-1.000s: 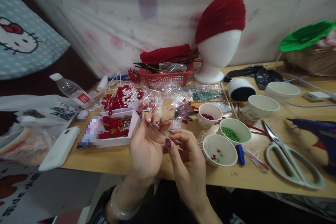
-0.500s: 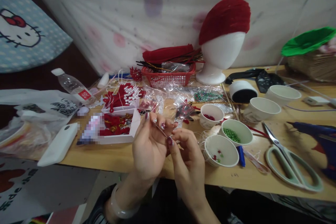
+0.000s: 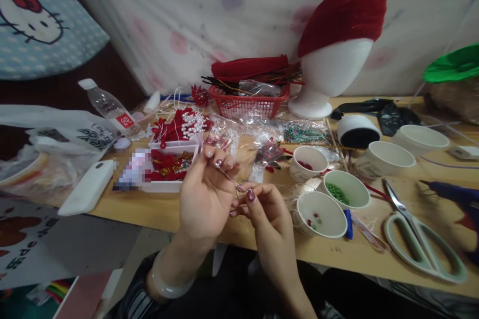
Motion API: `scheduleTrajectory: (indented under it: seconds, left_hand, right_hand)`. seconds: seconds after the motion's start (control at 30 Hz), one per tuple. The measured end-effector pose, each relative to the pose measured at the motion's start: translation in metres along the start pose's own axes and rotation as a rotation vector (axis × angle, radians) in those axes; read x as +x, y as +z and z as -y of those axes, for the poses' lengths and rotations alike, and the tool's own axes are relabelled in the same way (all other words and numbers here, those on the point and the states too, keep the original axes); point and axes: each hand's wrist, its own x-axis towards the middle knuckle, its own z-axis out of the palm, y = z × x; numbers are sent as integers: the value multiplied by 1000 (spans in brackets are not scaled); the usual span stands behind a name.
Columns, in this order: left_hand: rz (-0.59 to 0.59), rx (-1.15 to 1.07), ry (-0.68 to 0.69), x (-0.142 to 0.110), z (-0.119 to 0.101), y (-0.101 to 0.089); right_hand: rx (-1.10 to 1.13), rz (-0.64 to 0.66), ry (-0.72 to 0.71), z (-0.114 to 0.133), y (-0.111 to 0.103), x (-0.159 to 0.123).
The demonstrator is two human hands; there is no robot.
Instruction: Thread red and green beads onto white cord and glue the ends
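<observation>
A thin strand (image 3: pixel 229 177), thread or wire, runs between my two hands above the front of the table. My left hand (image 3: pixel 204 202) is turned palm up, its thumb and fingertips closed on the upper end of the strand. With thumb and forefinger, my right hand (image 3: pixel 272 224) pinches the lower end, where the strand seems looped. Any bead on it is too small to make out. Just right of my hands stands a paper cup with a few red and green beads (image 3: pixel 322 215). Behind it are a cup of green beads (image 3: pixel 348 188) and a cup of red beads (image 3: pixel 309 163).
Scissors (image 3: pixel 422 239) and a blue glue gun (image 3: pixel 454 194) lie on the right. A white box (image 3: pixel 164 187) of red and gold ornaments sits on the left, near a white phone (image 3: pixel 88 187) and plastic bottle (image 3: pixel 108 107). Behind stand a red basket (image 3: pixel 249 104) and a foam head (image 3: pixel 333 75).
My hands have drawn slightly apart, and more of the strand shows between them. My left hand has shifted a little left. The view has tilted and turned slightly.
</observation>
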Motion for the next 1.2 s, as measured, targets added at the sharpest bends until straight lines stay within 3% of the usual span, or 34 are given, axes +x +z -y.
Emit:
scheduleTrajectory:
  seconds: [0.2,0.5,1.2]
  left_hand:
    - [59,-59,-27,1,-7,-3]
    - [33,-54,14,0,-13,-3]
    - [41,-72,-38,-2,-13,-3]
  right_hand:
    - [145,55,107,-4,-3,1]
    - [175,62,176,-4,-4,1]
    - [103,73,165,-7,-8,3]
